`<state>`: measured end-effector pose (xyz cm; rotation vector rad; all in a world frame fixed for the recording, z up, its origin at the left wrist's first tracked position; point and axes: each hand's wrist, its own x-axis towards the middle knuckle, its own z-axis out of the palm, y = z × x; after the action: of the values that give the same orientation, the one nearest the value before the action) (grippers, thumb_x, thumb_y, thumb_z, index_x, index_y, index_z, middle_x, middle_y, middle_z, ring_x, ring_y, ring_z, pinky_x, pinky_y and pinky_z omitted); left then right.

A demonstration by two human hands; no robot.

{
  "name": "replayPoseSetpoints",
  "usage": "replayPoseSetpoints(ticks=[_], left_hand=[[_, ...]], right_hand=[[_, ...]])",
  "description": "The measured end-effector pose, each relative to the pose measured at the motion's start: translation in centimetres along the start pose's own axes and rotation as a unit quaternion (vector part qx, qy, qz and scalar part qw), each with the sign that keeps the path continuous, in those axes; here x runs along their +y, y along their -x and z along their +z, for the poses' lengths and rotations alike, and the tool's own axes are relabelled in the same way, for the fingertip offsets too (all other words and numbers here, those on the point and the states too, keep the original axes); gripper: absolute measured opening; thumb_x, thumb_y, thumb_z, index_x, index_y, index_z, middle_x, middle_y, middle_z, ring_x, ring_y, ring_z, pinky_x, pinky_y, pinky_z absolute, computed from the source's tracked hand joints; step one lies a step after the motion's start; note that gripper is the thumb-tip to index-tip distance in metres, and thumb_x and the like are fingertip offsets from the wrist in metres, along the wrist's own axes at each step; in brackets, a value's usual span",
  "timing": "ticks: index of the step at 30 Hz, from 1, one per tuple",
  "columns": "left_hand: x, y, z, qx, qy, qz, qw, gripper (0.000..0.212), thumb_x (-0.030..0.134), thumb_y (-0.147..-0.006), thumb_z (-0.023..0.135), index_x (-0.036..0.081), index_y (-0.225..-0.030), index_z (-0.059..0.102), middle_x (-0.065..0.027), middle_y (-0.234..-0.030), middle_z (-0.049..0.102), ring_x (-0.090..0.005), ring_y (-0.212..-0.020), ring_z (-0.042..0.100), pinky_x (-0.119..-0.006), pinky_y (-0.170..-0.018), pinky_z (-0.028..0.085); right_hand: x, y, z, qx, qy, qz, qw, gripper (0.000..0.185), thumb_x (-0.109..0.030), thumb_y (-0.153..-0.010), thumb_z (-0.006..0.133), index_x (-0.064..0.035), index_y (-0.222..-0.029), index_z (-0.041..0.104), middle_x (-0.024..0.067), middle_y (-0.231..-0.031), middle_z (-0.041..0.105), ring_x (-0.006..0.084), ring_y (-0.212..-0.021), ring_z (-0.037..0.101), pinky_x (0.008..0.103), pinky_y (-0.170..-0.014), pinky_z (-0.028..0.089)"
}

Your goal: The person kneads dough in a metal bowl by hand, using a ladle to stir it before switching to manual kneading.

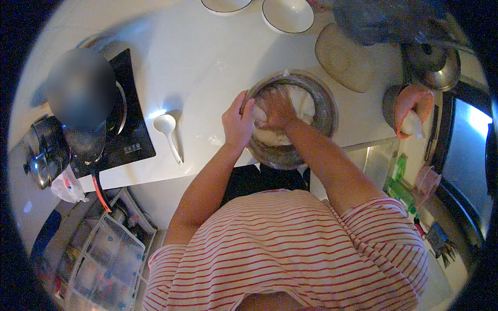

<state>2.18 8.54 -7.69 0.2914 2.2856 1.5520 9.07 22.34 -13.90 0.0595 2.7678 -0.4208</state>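
A round metal bowl (330, 116) sits near the front edge of the white counter, directly before me. White dough (301, 102) fills much of its bottom. My left hand (239, 121) holds the bowl's left side, with the thumb over the rim and the fingers along the outer wall. Inside the bowl, my right hand (275, 108) presses into the dough with its fingers dug in. The fingertips are partly hidden by dough.
A white ladle (166, 128) lies left of the bowl, beside a black cooktop (138, 136) with a pan on it. Beyond are a white bowl (288, 15) and a board (342, 58). An orange bag (414, 102) stands right. A wire-framed rack (105, 252) stands lower left.
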Motion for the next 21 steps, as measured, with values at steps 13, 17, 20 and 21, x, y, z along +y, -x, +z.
replayPoseSetpoints(ticks=[13,17,20,21], left_hand=[[-0.1,-0.4,0.6,0.018,-0.075,0.08,0.994,0.031,0.027,-0.088,0.06,0.006,-0.112,0.06,-0.021,-0.086,0.065,-0.0359,-0.079,0.065,-0.04,-0.069,0.051],[-1.3,0.0,-0.9,0.018,-0.086,0.066,0.994,0.03,0.027,-0.088,0.059,0.008,-0.112,0.061,-0.0209,-0.086,0.065,-0.0358,-0.08,0.065,-0.04,-0.07,0.051],[-0.2,0.3,-1.0,0.007,-0.041,0.009,0.999,0.031,0.027,-0.089,0.058,0.008,-0.113,0.06,-0.0211,-0.088,0.066,-0.0361,-0.082,0.065,-0.04,-0.072,0.051],[0.0,0.3,-0.9,0.004,-0.041,0.01,0.999,0.031,0.027,-0.089,0.058,0.008,-0.113,0.06,-0.0211,-0.088,0.066,-0.0361,-0.082,0.065,-0.04,-0.072,0.051]], right_hand=[[-1.1,-4.2,-2.1,-0.09,0.015,0.195,0.977,0.039,-0.032,-0.086,0.048,-0.0068,-0.111,0.064,0.0167,-0.112,0.063,0.0354,-0.1,0.061,0.0463,-0.087,0.048],[-4.8,1.2,-2.1,0.006,0.027,-0.178,0.984,0.039,-0.034,-0.082,0.053,-0.0074,-0.107,0.065,0.0189,-0.11,0.062,0.0361,-0.114,0.052,0.0513,-0.094,0.042],[-5.2,5.1,-7.4,-0.223,0.095,-0.217,0.945,0.042,-0.038,-0.08,0.056,-0.0092,-0.11,0.064,0.0181,-0.113,0.061,0.0363,-0.121,0.046,0.0518,-0.103,0.032],[-4.3,6.1,-7.4,-0.223,0.094,-0.214,0.946,0.042,-0.038,-0.08,0.056,-0.0092,-0.11,0.064,0.0181,-0.113,0.061,0.0363,-0.121,0.046,0.0518,-0.103,0.032]])
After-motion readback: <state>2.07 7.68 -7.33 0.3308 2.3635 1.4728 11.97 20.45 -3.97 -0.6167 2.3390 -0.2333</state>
